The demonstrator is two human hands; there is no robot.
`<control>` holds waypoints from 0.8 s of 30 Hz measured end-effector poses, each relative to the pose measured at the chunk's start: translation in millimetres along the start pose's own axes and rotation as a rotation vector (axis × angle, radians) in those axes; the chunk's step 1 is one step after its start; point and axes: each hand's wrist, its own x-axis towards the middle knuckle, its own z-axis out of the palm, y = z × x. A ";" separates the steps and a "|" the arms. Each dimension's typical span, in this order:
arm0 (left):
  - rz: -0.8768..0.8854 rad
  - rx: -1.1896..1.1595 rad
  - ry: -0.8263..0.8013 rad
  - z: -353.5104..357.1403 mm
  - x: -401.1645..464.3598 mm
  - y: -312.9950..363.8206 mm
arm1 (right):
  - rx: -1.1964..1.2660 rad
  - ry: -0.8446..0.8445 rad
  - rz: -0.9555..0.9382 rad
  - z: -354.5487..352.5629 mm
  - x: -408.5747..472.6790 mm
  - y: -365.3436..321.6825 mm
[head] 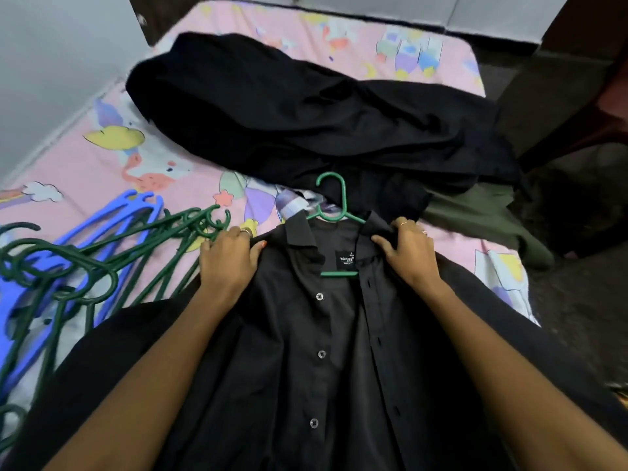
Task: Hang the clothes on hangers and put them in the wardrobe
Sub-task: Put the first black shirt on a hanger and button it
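— What is on the bed (112,164)?
— A black shirt (316,351), unbuttoned, lies at the bed's near edge with a green hanger (334,212) inside its collar, the hook pointing toward the far edge.
— And the hands?
— The left hand (229,260) grips the shirt's left shoulder, fingers curled into the cloth; the right hand (406,253) pinches the right side of the collar.
— Anything else?
— Spare green and blue hangers (85,253) are heaped by the left edge; more dark clothes (306,110) lie mid-bed.
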 end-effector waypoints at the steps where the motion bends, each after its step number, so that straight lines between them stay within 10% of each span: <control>1: -0.002 -0.018 0.033 1.8 -4.0 1.3 | 0.068 0.023 0.001 1.2 -2.8 4.0; 7: 0.054 -0.275 0.140 -21.8 -35.9 35.9 | 0.324 0.308 -0.101 -30.2 -46.7 -5.9; 24: 0.250 -0.515 0.010 21.9 -30.5 76.6 | -0.121 0.166 0.133 39.8 -62.2 -63.0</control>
